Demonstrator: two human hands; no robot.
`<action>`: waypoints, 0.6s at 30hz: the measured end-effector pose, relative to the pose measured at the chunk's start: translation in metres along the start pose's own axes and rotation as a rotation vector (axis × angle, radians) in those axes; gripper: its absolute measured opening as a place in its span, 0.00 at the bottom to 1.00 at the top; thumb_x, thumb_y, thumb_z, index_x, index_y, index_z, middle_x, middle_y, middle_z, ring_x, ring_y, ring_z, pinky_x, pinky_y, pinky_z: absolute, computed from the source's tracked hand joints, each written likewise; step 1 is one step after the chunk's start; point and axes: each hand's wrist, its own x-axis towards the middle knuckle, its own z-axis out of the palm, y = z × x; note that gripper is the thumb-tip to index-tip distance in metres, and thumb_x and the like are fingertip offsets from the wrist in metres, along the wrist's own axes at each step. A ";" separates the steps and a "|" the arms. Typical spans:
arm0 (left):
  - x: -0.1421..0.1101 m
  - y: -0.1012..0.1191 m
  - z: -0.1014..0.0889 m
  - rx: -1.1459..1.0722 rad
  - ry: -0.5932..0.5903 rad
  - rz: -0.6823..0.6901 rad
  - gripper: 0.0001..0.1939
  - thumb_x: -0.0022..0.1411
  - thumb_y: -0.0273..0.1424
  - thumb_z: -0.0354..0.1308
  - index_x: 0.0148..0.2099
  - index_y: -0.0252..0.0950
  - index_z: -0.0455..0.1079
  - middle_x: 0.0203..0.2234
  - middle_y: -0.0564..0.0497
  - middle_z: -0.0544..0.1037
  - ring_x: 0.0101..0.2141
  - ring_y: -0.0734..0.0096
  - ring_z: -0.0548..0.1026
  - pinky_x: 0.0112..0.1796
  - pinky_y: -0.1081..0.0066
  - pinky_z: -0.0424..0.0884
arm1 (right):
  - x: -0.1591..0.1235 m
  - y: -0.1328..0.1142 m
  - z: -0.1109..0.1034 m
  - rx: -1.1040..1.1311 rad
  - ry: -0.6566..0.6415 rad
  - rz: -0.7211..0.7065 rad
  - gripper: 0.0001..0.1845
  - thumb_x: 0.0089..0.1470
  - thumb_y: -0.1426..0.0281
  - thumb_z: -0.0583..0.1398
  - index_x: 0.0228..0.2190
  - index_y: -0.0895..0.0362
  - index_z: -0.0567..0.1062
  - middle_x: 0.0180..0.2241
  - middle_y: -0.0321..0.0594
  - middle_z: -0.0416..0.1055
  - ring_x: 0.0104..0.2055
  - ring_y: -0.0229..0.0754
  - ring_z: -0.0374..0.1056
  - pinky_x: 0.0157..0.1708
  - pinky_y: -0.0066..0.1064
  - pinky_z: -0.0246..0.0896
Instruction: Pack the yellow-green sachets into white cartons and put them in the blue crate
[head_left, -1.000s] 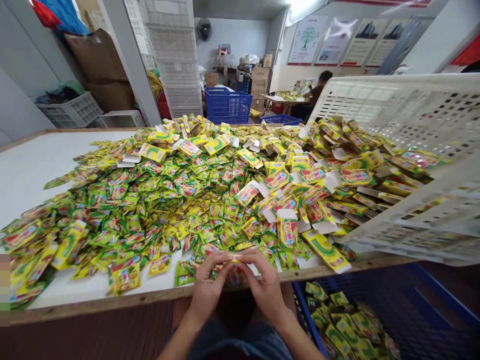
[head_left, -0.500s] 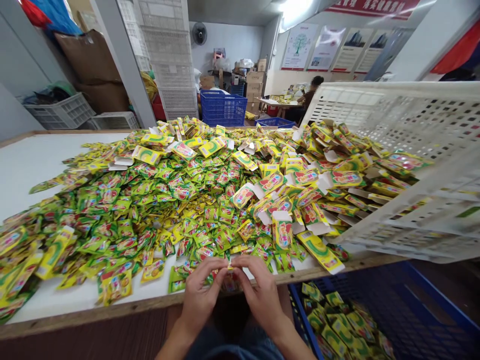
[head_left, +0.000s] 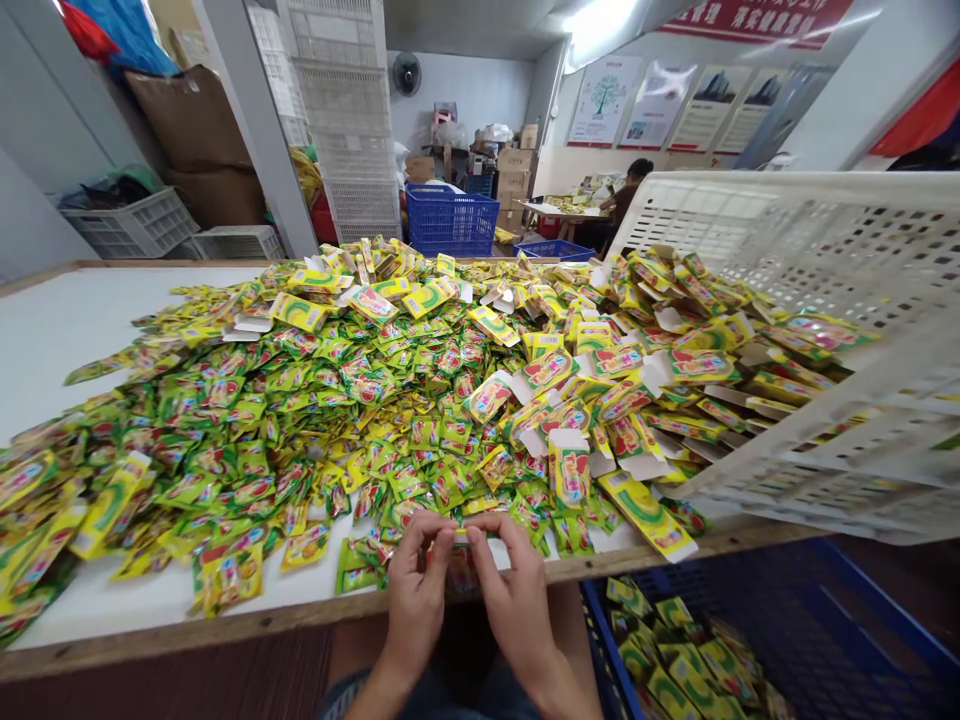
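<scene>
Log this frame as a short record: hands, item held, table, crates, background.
Left hand: left hand, fingertips pinching one side of the held item
Right hand: right hand, fingertips pinching the other side
Item held: small printed pack, partly hidden by the fingers
Table: white tabletop with heaped sachets; yellow cartons mostly right, some with flaps open
Crates: tipped white crate at right; blue crate below the table edge, holding yellow packs
Background: seated person at another table

We note ceiling light (head_left: 600,20) blown out, top right of centre; glare on poster (head_left: 661,105); bottom centre dark; edges stretched, softer.
</scene>
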 end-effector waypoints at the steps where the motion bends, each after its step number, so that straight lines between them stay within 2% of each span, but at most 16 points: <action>1: 0.000 -0.003 -0.001 -0.011 -0.002 0.017 0.05 0.60 0.32 0.56 0.35 0.38 0.71 0.29 0.52 0.74 0.34 0.69 0.71 0.38 0.73 0.68 | 0.000 0.001 0.000 0.013 -0.003 -0.013 0.07 0.59 0.67 0.53 0.33 0.54 0.70 0.33 0.39 0.70 0.37 0.41 0.65 0.38 0.31 0.59; 4: -0.002 -0.011 -0.008 -0.006 -0.033 0.081 0.04 0.59 0.29 0.57 0.37 0.39 0.73 0.32 0.51 0.75 0.37 0.67 0.72 0.41 0.70 0.68 | -0.001 0.007 0.000 0.059 -0.015 -0.067 0.06 0.59 0.69 0.53 0.35 0.54 0.70 0.34 0.39 0.70 0.38 0.41 0.66 0.40 0.32 0.60; 7: -0.003 -0.017 -0.016 0.055 -0.085 0.194 0.07 0.59 0.26 0.57 0.39 0.41 0.73 0.33 0.51 0.76 0.38 0.67 0.74 0.40 0.69 0.69 | -0.005 0.017 -0.002 0.094 -0.012 -0.138 0.05 0.58 0.72 0.55 0.35 0.53 0.70 0.35 0.39 0.71 0.40 0.41 0.66 0.42 0.33 0.61; 12: -0.002 -0.025 -0.027 0.178 -0.181 0.427 0.17 0.58 0.22 0.55 0.47 0.46 0.72 0.37 0.50 0.76 0.38 0.67 0.75 0.37 0.71 0.73 | -0.012 0.029 -0.001 0.074 -0.025 -0.246 0.12 0.56 0.76 0.55 0.40 0.51 0.72 0.36 0.39 0.71 0.41 0.42 0.67 0.39 0.33 0.65; 16: -0.004 -0.030 -0.027 0.240 -0.190 0.451 0.18 0.57 0.23 0.57 0.48 0.47 0.71 0.38 0.50 0.77 0.40 0.64 0.77 0.38 0.69 0.74 | -0.013 0.024 0.002 0.079 0.037 -0.251 0.12 0.57 0.75 0.54 0.39 0.48 0.72 0.35 0.38 0.71 0.38 0.42 0.69 0.36 0.32 0.67; 18: -0.007 -0.032 -0.026 0.254 -0.173 0.413 0.22 0.55 0.26 0.59 0.53 0.46 0.67 0.41 0.48 0.77 0.41 0.61 0.77 0.41 0.66 0.74 | -0.014 0.024 -0.013 0.035 0.082 -0.253 0.12 0.58 0.73 0.51 0.38 0.48 0.72 0.35 0.38 0.71 0.38 0.42 0.69 0.35 0.32 0.67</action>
